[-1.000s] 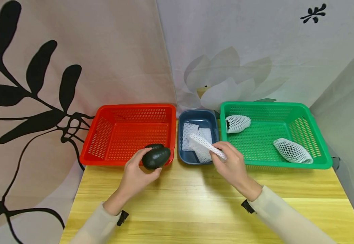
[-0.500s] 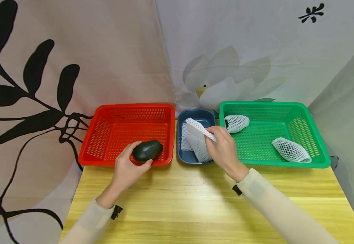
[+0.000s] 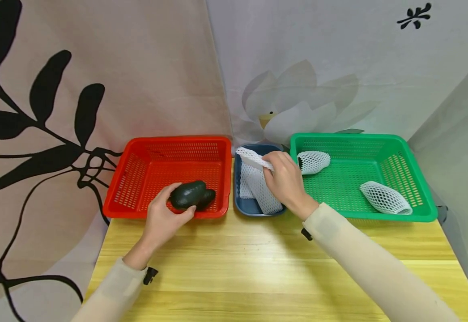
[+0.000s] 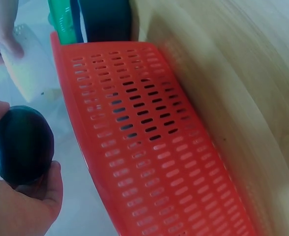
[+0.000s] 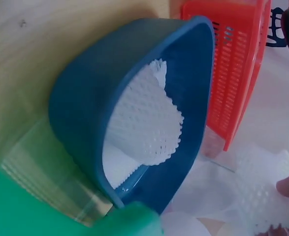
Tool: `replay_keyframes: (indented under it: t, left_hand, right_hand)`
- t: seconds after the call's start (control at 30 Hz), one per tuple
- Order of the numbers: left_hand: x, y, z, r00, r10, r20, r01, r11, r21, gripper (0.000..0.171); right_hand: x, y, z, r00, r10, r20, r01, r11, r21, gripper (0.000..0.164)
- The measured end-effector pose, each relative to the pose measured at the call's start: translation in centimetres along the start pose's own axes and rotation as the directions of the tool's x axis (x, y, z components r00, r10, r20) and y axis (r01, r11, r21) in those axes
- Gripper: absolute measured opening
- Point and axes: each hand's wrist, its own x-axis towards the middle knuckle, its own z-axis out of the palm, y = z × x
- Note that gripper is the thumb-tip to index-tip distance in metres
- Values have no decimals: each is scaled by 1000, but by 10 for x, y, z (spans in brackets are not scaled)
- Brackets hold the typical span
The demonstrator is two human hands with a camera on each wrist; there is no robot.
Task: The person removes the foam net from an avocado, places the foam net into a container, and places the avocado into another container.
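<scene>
My left hand [image 3: 168, 213] grips a dark green avocado [image 3: 186, 195] just over the front rim of the red basket [image 3: 137, 152]; the left wrist view shows the avocado [image 4: 21, 145] cupped in the palm beside the red basket wall [image 4: 149, 147]. A dark shape behind it may be a second avocado or a shadow. My right hand [image 3: 276, 172] pinches a white foam net sleeve [image 3: 251, 157] above the blue tub [image 3: 258, 211]. More white net sleeves [image 3: 258, 192] lie in the tub [image 5: 85, 108], seen as a white bundle [image 5: 144, 123] in the right wrist view.
A green basket [image 3: 419, 179] at the right holds two net-wrapped items, one at its back left [image 3: 313, 162] and one at its front right [image 3: 385, 198]. All three containers stand along the back of a wooden table [image 3: 258, 277]. Patterned cloth hangs behind.
My left hand has carried the avocado left and back, from the table edge of the red basket to over its inside. My right hand has lifted the net sleeve up and back over the tub.
</scene>
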Motion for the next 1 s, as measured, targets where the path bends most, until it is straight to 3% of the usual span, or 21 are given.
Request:
replay_keyframes:
  t: [0.33,0.57,0.8,0.9,1.0]
  left_hand:
    - [1,-4,-4,1000,-20,0,20,1000,14,64]
    - [3,-9,-5,999,-33,1,33,999,13,63]
    - [4,-12,-5,998,-66,14,66,998,11,61]
    - [4,-12,-5,997,-73,18,73,997,11,61]
    - [4,-12,-5,997,-77,17,77,997,11,61]
  right_hand:
    - [23,24,10,984,-32,175,37,999,-26,16]
    - [36,43,20,969,37,245,-20,997,-73,11]
    - [43,51,32,952,75,296,-65,997,-44,12]
    - [46,51,35,930,113,351,-91,993,-77,18]
    - [48,52,38,885,160,437,-105,983,-148,28]
